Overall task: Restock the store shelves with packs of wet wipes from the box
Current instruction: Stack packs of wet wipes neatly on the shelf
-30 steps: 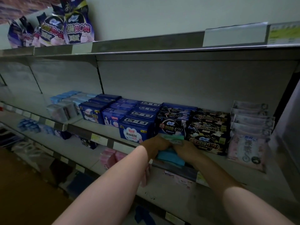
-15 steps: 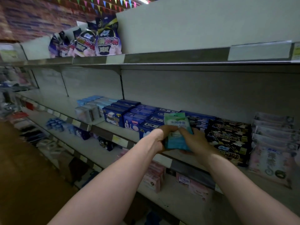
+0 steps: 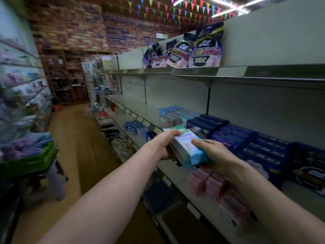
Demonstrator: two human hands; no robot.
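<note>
Right now the pack of wipes (image 3: 185, 147) is up in the air, just in front of the middle shelf (image 3: 140, 111), and it touches no shelf. Both hands hold it. The left hand (image 3: 165, 144) curls round its far left side, with fingers over the top. The right hand (image 3: 218, 155) grips its near right side, with the thumb on the top face. The pack's long side runs from far left, where its green end is, to near right. Its edge looks layered, so I cannot tell if it is one pack or a few. Blue boxes (image 3: 246, 138) fill the shelf just right of the hands. Bare shelf lies to the far left. I think the pack must go that way, left hand first. Pink packs (image 3: 216, 185) sit on the shelf below.
</note>
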